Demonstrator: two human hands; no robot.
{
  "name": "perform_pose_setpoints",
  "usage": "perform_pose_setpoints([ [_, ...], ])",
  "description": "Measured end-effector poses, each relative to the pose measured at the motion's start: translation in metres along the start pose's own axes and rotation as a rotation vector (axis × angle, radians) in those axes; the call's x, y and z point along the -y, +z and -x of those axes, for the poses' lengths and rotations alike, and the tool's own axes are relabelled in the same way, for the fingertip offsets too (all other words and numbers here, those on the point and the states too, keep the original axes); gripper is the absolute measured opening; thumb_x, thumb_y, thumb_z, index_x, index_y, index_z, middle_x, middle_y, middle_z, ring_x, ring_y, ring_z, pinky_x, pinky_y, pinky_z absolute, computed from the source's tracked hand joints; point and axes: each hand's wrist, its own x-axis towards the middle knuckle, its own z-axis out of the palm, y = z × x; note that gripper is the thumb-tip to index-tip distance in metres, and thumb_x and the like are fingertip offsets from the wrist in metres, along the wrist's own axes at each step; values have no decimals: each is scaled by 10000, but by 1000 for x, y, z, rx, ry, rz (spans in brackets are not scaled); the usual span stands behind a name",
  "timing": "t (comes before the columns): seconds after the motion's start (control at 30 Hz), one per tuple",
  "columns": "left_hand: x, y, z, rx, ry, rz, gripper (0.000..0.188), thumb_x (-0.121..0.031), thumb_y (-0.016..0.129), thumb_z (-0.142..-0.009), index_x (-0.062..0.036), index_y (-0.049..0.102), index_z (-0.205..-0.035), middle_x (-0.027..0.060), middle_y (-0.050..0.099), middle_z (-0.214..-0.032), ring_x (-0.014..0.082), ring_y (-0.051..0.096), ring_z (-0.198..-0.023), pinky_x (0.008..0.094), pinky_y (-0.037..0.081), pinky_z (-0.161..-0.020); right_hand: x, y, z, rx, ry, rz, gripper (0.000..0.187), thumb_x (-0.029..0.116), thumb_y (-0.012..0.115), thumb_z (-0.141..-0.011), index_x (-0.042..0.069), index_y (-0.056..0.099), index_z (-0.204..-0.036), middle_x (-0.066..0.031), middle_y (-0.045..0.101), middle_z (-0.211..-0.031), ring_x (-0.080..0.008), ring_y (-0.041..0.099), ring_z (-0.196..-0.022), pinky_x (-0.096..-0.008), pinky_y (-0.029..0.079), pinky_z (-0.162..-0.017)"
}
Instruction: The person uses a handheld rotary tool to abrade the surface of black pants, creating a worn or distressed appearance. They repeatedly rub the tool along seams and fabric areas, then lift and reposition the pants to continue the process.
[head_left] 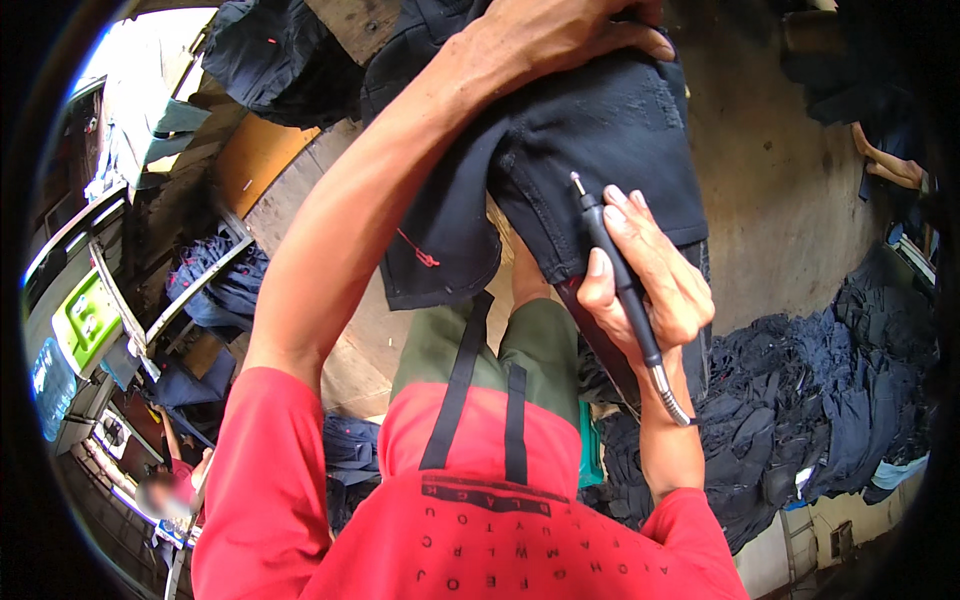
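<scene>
Black denim shorts (590, 130) lie spread in front of me, with a roughened, faded patch near the upper right and a loose red thread (420, 250) on the left leg. My right hand (650, 270) is closed around a slim black rotary hand tool (622, 270), held like a pen. Its small metal tip points at the right leg; I cannot tell whether it touches the cloth. A flexible metal shaft trails from its lower end. My left hand (575, 35) rests on the upper part of the shorts, one digit stretched out; its other fingers are partly cut off by the frame.
Piles of dark denim (790, 400) fill the lower right. A black garment heap (280, 60) stands at upper left, above a bundle of dark cloth (220, 275). Worn boards (770, 200) lie beyond. Other people show at the far right (895, 165) and lower left (185, 490).
</scene>
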Motion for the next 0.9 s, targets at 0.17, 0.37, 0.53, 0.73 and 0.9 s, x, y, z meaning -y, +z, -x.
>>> perform_pose_setpoints([
  [0.17, 6, 2, 0, -25, 25, 11, 292, -276, 886, -848, -40, 722, -900, 133, 644, -1029, 352, 642, -1037, 457, 528, -923, -3, -1, -7, 43, -38, 12, 297, -47, 725, -825, -116, 783, -1108, -268, 811, -1041, -395, 814, -1066, -498, 640, -1037],
  [0.37, 3, 2, -2, -55, 44, -19, 298, -269, 882, -842, -28, 718, -899, 136, 639, -1014, 348, 629, -1046, 455, 526, -925, -9, 6, -13, 29, -51, 21, 315, -22, 769, -808, -75, 792, -1118, -231, 811, -1035, -382, 816, -1066, -491, 648, -1024],
  [0.53, 7, 3, -2, -62, 49, -27, 307, -265, 879, -843, -17, 713, -912, 148, 636, -1012, 356, 627, -1045, 457, 529, -928, -5, 0, -15, 102, -26, 23, 298, -25, 714, -833, -118, 778, -1108, -285, 807, -1072, -401, 809, -1085, -498, 631, -1047],
  [0.73, 5, 3, -2, -56, 49, -39, 316, -259, 884, -841, -6, 704, -904, 154, 647, -1014, 364, 642, -1042, 463, 535, -922, -4, -4, -13, 132, -9, 25, 304, -15, 717, -832, -117, 775, -1113, -294, 804, -1082, -406, 807, -1087, -492, 632, -1044],
  [0.9, 4, 3, -3, -49, 26, -39, 310, -252, 890, -840, -7, 709, -901, 155, 658, -1001, 368, 656, -1022, 471, 537, -909, -4, -7, -9, 136, -2, 33, 302, -11, 714, -834, -113, 776, -1112, -297, 803, -1092, -407, 808, -1084, -485, 636, -1036],
])
